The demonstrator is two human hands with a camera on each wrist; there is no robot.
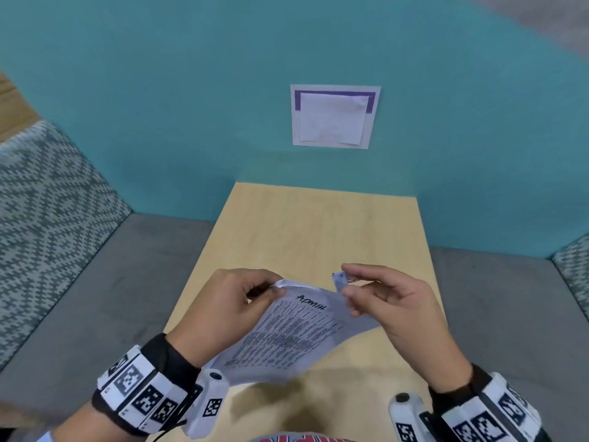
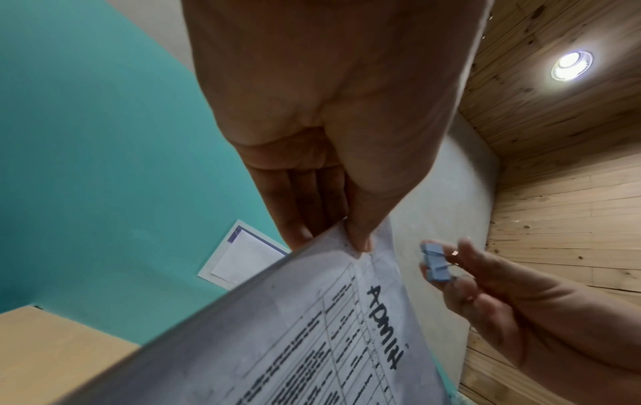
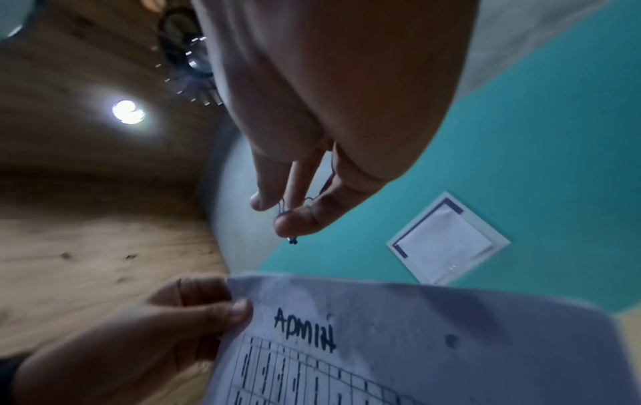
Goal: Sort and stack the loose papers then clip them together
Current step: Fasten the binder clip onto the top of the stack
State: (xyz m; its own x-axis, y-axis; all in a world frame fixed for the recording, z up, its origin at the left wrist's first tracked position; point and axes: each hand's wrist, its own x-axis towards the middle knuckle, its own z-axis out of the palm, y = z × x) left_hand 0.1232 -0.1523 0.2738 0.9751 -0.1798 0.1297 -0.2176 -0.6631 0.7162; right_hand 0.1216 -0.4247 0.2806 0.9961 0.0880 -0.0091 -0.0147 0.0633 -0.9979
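At centre frame, the left hand [image 1: 223, 309] pinched the gathered stack of papers [image 1: 287, 336] above the table [image 1: 306, 224], while the right hand [image 1: 387, 301] squeezed the binder clip [image 1: 339, 279] beside its top edge, clipping not yet done.

Your top sheet of the paper stack [image 1: 287, 333] carries one handwritten word in black marker near its top edge, reading roughly "ADMIN", though the last letters are muddled and could be taken for "Admit" or "Admin" in your wrist views. Below it runs a printed table of small lines, too fine and blurred for you to read in any view. The wrist bands [image 1: 143, 393] you wear show square black-and-white coded markers, not readable text. At the bottom edge of your head view, red letters on your shirt [image 1: 299, 439] are cut off and cannot be made out. The sheet on the wall [image 1: 334, 118] shows no legible writing.
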